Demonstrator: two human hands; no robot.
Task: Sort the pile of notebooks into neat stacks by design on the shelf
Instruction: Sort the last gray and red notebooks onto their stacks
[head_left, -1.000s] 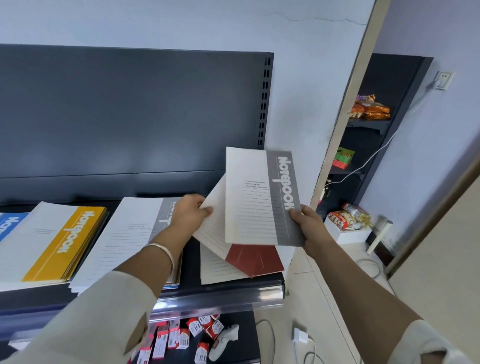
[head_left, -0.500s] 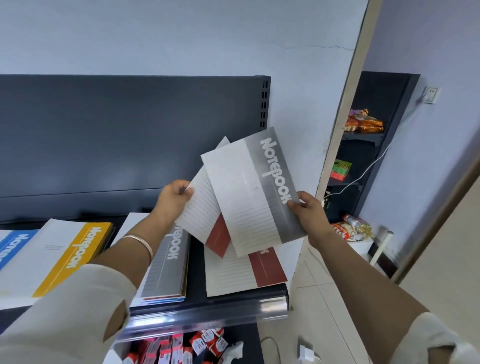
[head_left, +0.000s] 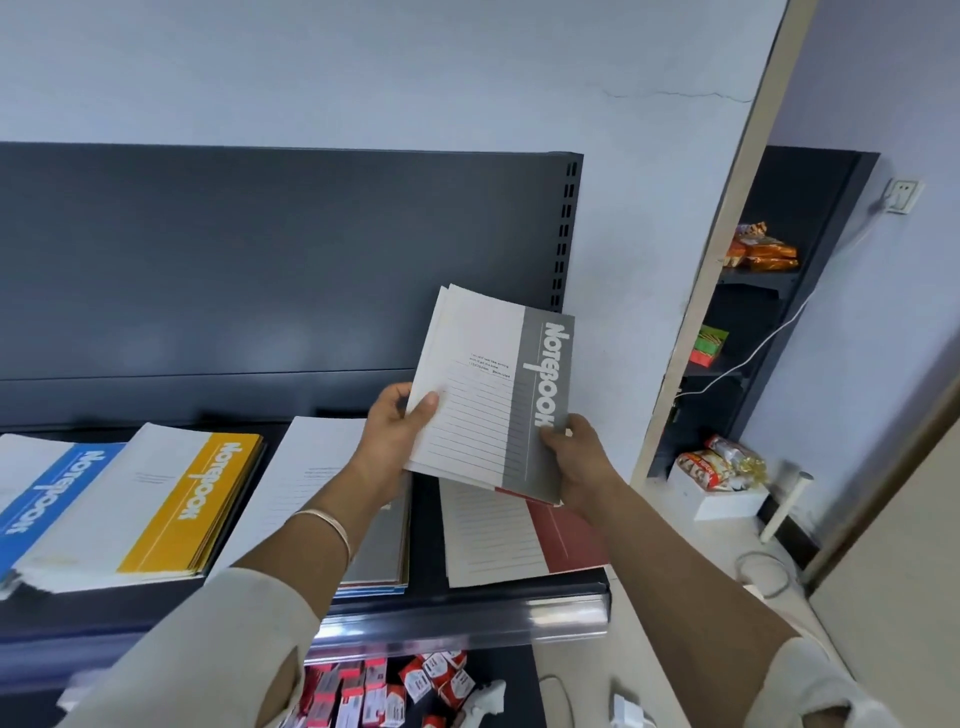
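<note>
Head view: both hands hold a small bundle of notebooks above the right end of the shelf (head_left: 467, 613). The left hand (head_left: 392, 436) is closed on the bundle's left edge, thumb laid on the lined cover, and the right hand (head_left: 574, 457) is closed on its lower right corner, over the grey band. The grey notebook (head_left: 493, 395) is on top, nearly upright, and a sliver of a red cover shows under its bottom edge.

Half a second ago the held notebooks were fanned apart, the grey one tilted to the right and a red-banded one sticking out at the left. Now they are squared together into one bundle with edges nearly aligned, and only thin page edges peek out at the top left. The left hand has come closer to the right hand.

On the shelf below, a red notebook (head_left: 519, 535) lies flat as before. To its left is a grey stack (head_left: 322, 483), partly hidden by the left forearm, then a yellow stack (head_left: 192, 499) and a blue stack (head_left: 47, 499). Small red and white boxes (head_left: 384, 691) lie on the lower level.
</note>
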